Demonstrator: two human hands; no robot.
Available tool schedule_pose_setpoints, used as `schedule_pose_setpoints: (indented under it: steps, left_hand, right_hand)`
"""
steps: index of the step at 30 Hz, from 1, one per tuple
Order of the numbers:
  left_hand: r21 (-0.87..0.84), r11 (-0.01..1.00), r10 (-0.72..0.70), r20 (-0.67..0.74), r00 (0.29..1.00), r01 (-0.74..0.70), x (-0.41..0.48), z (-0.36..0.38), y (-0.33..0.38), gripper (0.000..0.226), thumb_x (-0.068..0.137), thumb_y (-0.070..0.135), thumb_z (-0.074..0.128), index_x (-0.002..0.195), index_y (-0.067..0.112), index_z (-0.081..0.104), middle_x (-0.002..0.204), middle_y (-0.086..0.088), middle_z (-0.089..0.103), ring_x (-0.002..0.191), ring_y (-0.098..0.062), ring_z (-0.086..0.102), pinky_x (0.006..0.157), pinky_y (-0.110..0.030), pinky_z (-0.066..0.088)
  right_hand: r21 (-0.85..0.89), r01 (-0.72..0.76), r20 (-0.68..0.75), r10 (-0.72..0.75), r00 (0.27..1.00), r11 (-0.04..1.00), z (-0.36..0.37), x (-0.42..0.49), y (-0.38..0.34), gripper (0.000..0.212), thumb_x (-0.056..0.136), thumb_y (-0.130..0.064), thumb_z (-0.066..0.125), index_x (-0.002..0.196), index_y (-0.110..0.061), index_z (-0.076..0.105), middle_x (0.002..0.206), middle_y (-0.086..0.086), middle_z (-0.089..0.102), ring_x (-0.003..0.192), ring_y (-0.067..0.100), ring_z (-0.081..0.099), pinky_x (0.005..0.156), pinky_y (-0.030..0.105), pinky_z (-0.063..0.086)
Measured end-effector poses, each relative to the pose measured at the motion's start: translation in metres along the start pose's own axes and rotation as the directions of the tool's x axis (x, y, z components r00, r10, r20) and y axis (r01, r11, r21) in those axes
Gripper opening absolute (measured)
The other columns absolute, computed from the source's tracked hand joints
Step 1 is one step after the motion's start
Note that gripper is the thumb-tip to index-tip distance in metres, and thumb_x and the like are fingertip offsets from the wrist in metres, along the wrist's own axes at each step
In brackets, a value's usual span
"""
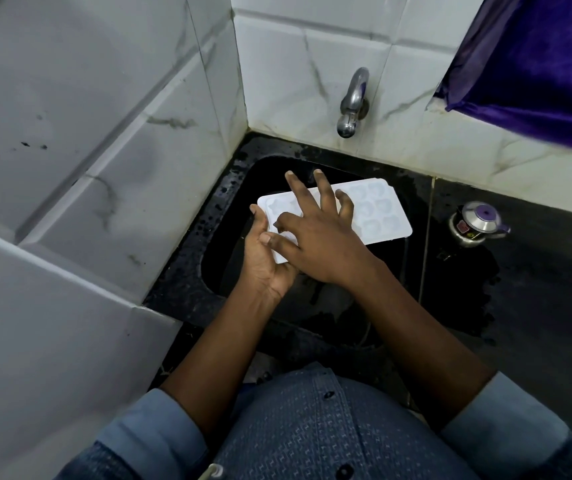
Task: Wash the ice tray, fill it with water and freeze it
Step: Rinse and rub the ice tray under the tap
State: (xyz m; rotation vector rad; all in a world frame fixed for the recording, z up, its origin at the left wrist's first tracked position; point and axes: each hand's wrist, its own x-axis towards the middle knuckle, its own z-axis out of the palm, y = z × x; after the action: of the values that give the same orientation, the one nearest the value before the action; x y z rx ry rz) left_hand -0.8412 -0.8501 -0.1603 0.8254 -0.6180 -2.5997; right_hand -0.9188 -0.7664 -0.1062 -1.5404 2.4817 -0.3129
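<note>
The white plastic ice tray (374, 216) is in the middle of the frame, held over the black sink (222, 261). The left grip (267, 261) is curled round the tray's left end. The right grip (322, 247) lies on top of the tray, fingers spread wide. A shiny metal tap (352, 105) sticks out of the wall above. A small steel pot with a purple knob (478, 223) sits on the black counter (537, 278) at the right.

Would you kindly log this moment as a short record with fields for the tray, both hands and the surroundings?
tray: white, cavities up, held over the black sink
left hand: grips the tray's left end
right hand: fingers spread, resting on the tray's top
tap: no water seen running
nearby: small cooker on the counter right of the sink; purple cloth hanging above
</note>
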Motion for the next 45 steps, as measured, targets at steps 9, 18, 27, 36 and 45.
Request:
schedule_pose_setpoints:
  steps: [9, 18, 27, 36, 45]
  left_hand:
    - [0.037, 0.999, 0.017, -0.028, 0.999, -0.016, -0.003, -0.003, 0.004, 0.076, 0.101, 0.074, 0.038, 0.114, 0.011, 0.079, 0.113, -0.018, 0.079, 0.114, -0.032, 0.075, 0.114, -0.054, 0.048]
    - [0.021, 0.999, 0.036, 0.022, 0.999, -0.037, 0.001, -0.010, 0.006, 0.081, 0.101, 0.074, 0.038, 0.139, 0.006, 0.061, 0.145, -0.024, 0.062, 0.137, -0.038, 0.060, 0.121, -0.057, 0.040]
    - [-0.043, 0.999, 0.030, 0.068, 0.997, -0.027, 0.009, -0.017, 0.011, 0.088, 0.103, 0.072, 0.037, 0.157, 0.003, 0.045, 0.157, -0.026, 0.049, 0.148, -0.042, 0.045, 0.120, -0.061, 0.038]
    - [-0.052, 0.999, -0.007, 0.085, 0.996, 0.011, 0.006, -0.018, 0.010, 0.089, 0.102, 0.074, 0.037, 0.156, 0.004, 0.046, 0.155, -0.027, 0.051, 0.145, -0.043, 0.049, 0.121, -0.062, 0.036]
    - [-0.035, 0.999, 0.003, 0.117, 0.993, 0.001, 0.000, -0.015, 0.012, 0.087, 0.103, 0.074, 0.034, 0.154, 0.004, 0.049, 0.150, -0.026, 0.057, 0.138, -0.041, 0.057, 0.107, -0.053, 0.053]
  right_hand:
    - [0.022, 0.020, -0.016, -0.020, 1.000, 1.000, 0.004, 0.003, -0.007, 0.083, 0.083, -0.079, 0.010, 0.116, -0.035, 0.071, 0.178, 0.000, -0.007, 0.161, 0.033, -0.020, 0.123, 0.063, -0.001]
    - [0.039, 0.032, 0.013, -0.033, 0.999, 0.999, 0.010, 0.005, 0.000, 0.051, 0.101, -0.071, 0.036, 0.123, -0.038, 0.070, 0.178, -0.002, -0.007, 0.161, 0.032, -0.017, 0.123, 0.062, -0.002]
    - [0.107, -0.008, -0.193, 0.028, 0.981, 0.994, 0.006, -0.004, 0.024, 0.064, 0.083, -0.084, 0.038, 0.112, -0.031, 0.060, 0.176, -0.003, 0.010, 0.162, 0.032, -0.006, 0.120, 0.055, 0.006]
    - [0.036, -0.055, -0.064, 0.057, 0.996, 0.998, 0.000, -0.008, 0.022, 0.073, 0.086, -0.085, 0.024, 0.126, -0.042, 0.067, 0.178, -0.005, -0.004, 0.161, 0.033, -0.016, 0.122, 0.056, -0.002]
    - [0.021, -0.069, -0.012, 0.069, 0.998, 0.997, -0.002, -0.011, 0.013, 0.055, 0.098, -0.077, 0.040, 0.129, -0.040, 0.066, 0.178, -0.003, -0.005, 0.161, 0.032, -0.018, 0.124, 0.060, -0.002]
